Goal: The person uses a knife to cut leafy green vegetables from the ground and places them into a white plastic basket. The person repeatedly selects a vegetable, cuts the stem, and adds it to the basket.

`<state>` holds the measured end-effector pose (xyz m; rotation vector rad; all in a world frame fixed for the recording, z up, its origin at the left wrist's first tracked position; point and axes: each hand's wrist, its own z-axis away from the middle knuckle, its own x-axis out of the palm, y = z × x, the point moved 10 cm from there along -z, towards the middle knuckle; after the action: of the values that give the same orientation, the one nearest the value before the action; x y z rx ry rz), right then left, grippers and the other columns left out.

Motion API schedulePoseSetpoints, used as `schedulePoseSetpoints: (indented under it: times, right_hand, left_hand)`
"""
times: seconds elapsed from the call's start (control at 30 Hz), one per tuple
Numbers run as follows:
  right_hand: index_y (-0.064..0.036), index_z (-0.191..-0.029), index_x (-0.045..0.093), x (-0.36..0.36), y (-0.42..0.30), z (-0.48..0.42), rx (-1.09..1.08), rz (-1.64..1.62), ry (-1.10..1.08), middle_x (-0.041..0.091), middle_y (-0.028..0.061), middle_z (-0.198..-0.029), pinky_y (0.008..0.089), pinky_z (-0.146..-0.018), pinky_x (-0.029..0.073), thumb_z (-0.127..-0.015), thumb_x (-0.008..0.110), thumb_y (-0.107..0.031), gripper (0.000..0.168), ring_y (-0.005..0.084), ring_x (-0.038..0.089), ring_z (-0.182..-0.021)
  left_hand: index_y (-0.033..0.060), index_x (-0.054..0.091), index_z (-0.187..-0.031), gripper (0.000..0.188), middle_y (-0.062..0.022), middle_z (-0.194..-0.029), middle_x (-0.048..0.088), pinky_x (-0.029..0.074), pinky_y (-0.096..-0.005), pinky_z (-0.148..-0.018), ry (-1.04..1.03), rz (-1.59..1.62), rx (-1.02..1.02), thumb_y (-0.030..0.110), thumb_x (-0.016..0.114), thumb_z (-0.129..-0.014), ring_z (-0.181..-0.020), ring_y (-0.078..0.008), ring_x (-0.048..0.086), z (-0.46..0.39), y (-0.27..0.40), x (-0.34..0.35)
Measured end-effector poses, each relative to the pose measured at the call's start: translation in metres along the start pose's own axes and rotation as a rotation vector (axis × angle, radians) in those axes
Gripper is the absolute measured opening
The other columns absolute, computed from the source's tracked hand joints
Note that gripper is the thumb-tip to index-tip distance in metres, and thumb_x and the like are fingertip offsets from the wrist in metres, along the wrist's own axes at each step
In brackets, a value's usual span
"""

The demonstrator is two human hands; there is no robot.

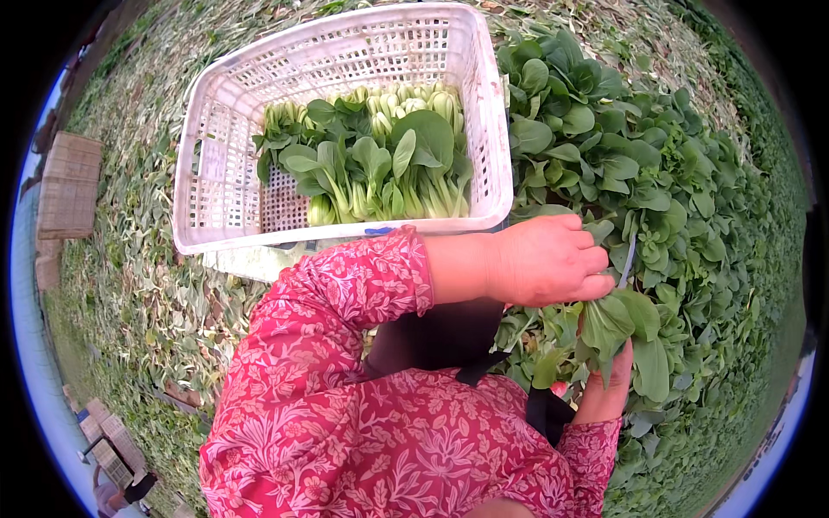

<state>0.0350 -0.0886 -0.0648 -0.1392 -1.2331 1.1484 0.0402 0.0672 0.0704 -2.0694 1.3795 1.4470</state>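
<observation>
My left hand (pixel 550 262) reaches across to the right with its fingers curled around a head of bok choy (pixel 607 324). The leaves spread out below the fist, and its base is hidden. Beneath these leaves is my right hand (pixel 612 374), its fingers mostly covered, so its grip cannot be made out. A narrow blade (pixel 628 256), seemingly of a knife, points up just past my left fingers; its handle is hidden. To the left stands a white plastic crate (pixel 343 234), holding several heads of bok choy (pixel 372 168) laid in rows.
Dense growing bok choy (pixel 602 149) covers the ground right of the crate. Cut leaves (pixel 194 330) litter the ground at left. Another crate (pixel 70 184) stands at the far left. Stacked crates (pixel 113 434) and a person (pixel 110 495) are at lower left.
</observation>
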Motion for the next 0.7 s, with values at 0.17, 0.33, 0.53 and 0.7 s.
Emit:
schedulePoseSetpoints:
  times: [0.17,0.33,0.53,0.7]
  right_hand:
    - [0.0,-0.112,0.051,-0.005,-0.009,0.003,0.112,0.417,0.196,0.057,0.0085,-0.079,0.0203,-0.038,0.037,-0.09,0.054,-0.015,0.026,0.0106,0.048,-0.053]
    - [0.0,-0.111,0.051,-0.041,-0.024,0.019,0.092,0.402,0.376,0.058,0.0069,-0.075,0.0183,-0.04,0.038,-0.089,0.056,-0.01,0.024,0.0095,0.051,-0.055]
    - [-0.001,-0.111,0.051,-0.059,-0.018,0.027,0.12,0.436,0.493,0.057,0.0057,-0.073,0.0185,-0.04,0.037,-0.09,0.055,-0.012,0.024,0.0099,0.05,-0.053]
    - [-0.003,-0.111,0.052,-0.057,-0.021,0.029,0.083,0.453,0.525,0.055,0.0045,-0.073,0.0181,-0.04,0.038,-0.092,0.054,-0.014,0.023,0.0097,0.05,-0.055]
  left_hand:
    - [0.001,0.058,-0.109,0.035,-0.0065,-0.093,0.062,0.049,-0.0303,-0.072,0.309,0.209,-0.826,0.004,0.064,-0.074,-0.083,-0.0189,0.061,0.128,-0.145,-0.061]
    - [-0.0011,0.058,-0.114,0.042,-0.009,-0.102,0.064,0.045,-0.0292,-0.082,0.393,0.513,-1.694,0.014,0.066,-0.075,-0.095,-0.0158,0.058,0.41,-0.259,-0.07]
    - [0.0023,0.06,-0.113,0.044,-0.019,-0.108,0.064,0.048,-0.0374,-0.088,-0.635,-0.036,-1.963,0.017,0.067,-0.072,-0.104,-0.0308,0.06,0.589,-0.268,-0.009]
    - [0.0063,0.057,-0.124,0.043,-0.0211,-0.125,0.055,0.042,-0.0429,-0.099,-1.358,-0.025,-1.29,0.028,0.05,-0.087,-0.12,-0.0357,0.05,0.599,-0.244,0.067]
